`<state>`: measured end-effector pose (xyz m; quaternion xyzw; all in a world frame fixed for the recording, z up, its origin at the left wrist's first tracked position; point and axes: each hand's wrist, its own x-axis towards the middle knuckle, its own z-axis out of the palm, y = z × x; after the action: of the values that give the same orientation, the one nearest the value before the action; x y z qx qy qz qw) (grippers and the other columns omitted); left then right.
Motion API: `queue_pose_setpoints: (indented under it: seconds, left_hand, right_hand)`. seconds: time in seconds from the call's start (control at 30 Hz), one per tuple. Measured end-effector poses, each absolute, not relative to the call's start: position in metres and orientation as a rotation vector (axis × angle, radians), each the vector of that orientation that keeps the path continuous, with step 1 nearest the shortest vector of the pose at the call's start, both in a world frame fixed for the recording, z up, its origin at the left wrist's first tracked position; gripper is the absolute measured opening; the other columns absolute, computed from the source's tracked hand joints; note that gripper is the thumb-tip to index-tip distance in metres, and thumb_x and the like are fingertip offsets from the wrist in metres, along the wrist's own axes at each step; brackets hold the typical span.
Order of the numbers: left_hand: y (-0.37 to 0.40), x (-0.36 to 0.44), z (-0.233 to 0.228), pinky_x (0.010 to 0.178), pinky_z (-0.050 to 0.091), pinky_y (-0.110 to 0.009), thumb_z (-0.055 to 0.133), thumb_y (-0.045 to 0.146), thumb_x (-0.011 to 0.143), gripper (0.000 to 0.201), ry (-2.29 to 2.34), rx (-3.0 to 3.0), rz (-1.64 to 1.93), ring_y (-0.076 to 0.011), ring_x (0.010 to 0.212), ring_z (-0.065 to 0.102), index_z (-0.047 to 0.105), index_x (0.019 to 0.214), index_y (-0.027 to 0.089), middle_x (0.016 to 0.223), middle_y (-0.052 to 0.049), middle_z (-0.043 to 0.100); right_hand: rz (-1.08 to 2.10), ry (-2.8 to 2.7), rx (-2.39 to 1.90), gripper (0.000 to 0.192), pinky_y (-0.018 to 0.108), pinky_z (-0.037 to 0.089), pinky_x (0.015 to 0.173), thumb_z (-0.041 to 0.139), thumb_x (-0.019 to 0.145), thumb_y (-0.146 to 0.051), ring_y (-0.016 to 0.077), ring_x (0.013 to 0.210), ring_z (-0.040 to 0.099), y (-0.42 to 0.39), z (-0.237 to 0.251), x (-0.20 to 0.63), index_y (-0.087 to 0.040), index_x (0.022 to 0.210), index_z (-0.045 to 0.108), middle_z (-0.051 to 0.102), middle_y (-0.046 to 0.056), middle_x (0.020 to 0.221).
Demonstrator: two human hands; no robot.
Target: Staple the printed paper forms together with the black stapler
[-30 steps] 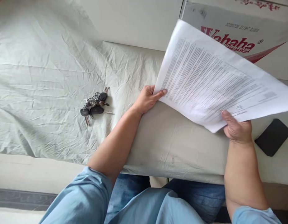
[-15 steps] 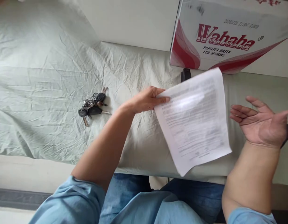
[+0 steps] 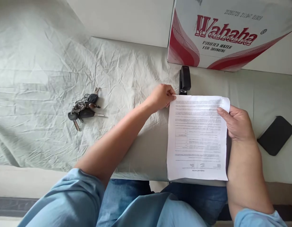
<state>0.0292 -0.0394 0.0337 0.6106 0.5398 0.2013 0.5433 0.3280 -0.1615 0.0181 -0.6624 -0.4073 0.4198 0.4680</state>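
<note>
Printed sheets of paper (image 3: 198,138) are held in front of me, their text upside down from where I sit; how many sheets there are I cannot tell. My left hand (image 3: 163,97) pinches the far left corner. On the far right edge, my right hand (image 3: 239,121) grips the paper with its thumb on top and its fingers underneath, partly hidden. A black stapler (image 3: 185,78) stands just beyond the paper's far edge, its near end close to my left hand.
A bunch of keys (image 3: 84,108) lies on the creased pale green cloth (image 3: 46,94) to the left. To the right rests a flat black case or phone (image 3: 276,135). Behind the stapler stands a Wahaha water carton (image 3: 221,41), beside a white panel (image 3: 124,22).
My right hand has come in from the right and taken hold of the paper's edge. The paper has been straightened and lowered toward me, uncovering the stapler.
</note>
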Motion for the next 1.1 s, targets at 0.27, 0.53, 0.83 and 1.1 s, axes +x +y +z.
queue_pose_setpoints:
  seconds: [0.27,0.53,0.83,1.1]
  left_hand:
    - [-0.031,0.05,0.029,0.088,0.05,-0.037,0.067,0.002,0.1,0.027,1.513,1.637,0.596,-0.0195,0.09,0.066,0.057,0.088,0.025,0.088,-0.002,0.071]
    - [-0.017,0.063,0.004,0.093,0.051,-0.041,0.069,0.003,0.095,0.029,1.54,1.684,0.764,-0.0265,0.091,0.067,0.054,0.087,0.026,0.086,-0.004,0.069]
    - [-0.02,0.044,-0.033,0.121,0.058,-0.054,0.057,0.012,0.104,0.059,1.173,2.124,0.987,-0.0341,0.144,0.062,0.081,0.153,0.035,0.172,-0.008,0.065]
    - [-0.02,0.05,-0.036,0.13,0.052,-0.062,0.057,0.011,0.104,0.06,1.207,2.234,0.89,-0.0399,0.169,0.046,0.086,0.149,0.039,0.171,-0.007,0.069]
  right_hand:
    - [0.699,-1.003,-1.737,0.057,0.042,0.064,0.064,0.103,0.086,-0.061,0.0295,0.077,0.083,-0.15,-0.017,0.35,-0.034,0.132,0.083,0.088,0.002,0.09]
    - [0.568,-1.067,-1.731,0.059,0.034,0.044,0.05,0.101,0.089,-0.054,0.0187,0.05,0.058,-0.144,-0.024,0.36,-0.037,0.141,0.079,0.073,-0.009,0.067]
    - [0.553,-1.188,-1.689,0.04,0.037,0.055,0.056,0.096,0.093,-0.051,0.0196,0.052,0.061,-0.144,-0.03,0.366,-0.038,0.13,0.086,0.072,-0.01,0.066]
    - [0.591,-1.132,-1.652,0.049,0.043,0.068,0.074,0.098,0.092,-0.052,0.0261,0.076,0.082,-0.145,-0.03,0.363,-0.037,0.135,0.082,0.085,-0.004,0.086]
